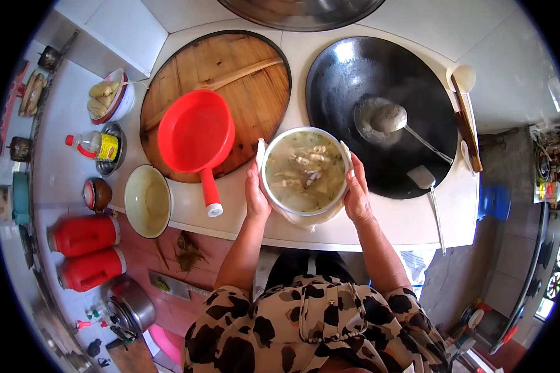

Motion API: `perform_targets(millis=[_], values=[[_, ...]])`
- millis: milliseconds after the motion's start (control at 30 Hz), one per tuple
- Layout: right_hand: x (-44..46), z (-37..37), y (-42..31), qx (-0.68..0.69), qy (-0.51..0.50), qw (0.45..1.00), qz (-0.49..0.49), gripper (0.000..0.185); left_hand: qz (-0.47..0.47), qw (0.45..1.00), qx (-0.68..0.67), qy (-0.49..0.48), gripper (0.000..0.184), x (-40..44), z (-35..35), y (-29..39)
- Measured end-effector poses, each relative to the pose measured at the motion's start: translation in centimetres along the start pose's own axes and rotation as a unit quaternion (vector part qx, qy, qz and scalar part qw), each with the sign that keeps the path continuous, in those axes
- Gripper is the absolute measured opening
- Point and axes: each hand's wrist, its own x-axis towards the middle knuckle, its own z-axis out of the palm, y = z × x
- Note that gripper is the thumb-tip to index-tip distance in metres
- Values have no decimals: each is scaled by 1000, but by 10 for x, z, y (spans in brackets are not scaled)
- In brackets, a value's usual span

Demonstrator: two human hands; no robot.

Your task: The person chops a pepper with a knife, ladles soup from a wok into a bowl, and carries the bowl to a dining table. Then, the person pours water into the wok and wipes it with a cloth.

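A white bowl of soup (305, 171) with pale chunks and green bits is in front of me, near the counter's front edge. My left hand (256, 193) is closed on its left side and my right hand (356, 191) on its right. A pale cloth (314, 221) shows under the bowl and between my hands and its rim. Whether the bowl touches the counter I cannot tell. To its right is a large black wok (336, 81) with a little liquid and a metal ladle (390, 118) inside. A metal spatula (422, 178) leans over the wok's front rim.
A red long-handled dipper (196, 127) rests on a round wooden lid (255, 68) at left. Nearby are a cream enamel basin (148, 201), an oil bottle (106, 147) and a bowl of pale food (106, 93). Red thermoses (87, 235) stand lower left. A wooden-handled utensil (468, 140) lies right of the wok.
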Motion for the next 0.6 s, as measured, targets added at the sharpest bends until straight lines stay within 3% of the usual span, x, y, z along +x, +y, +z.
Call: perform_targets(millis=[233,333,600], values=[[-6,5,6,89,25,996,-8,71,-3,1000,-9,16,77,-3,11,8],[-11,7,0,101,19,995,-3,75,-13,1000,-12,22,77,-3,17,14],[-35,14,-18,71,51,995,-51,66,-33,999,-18,-23,72,-10,28,24]])
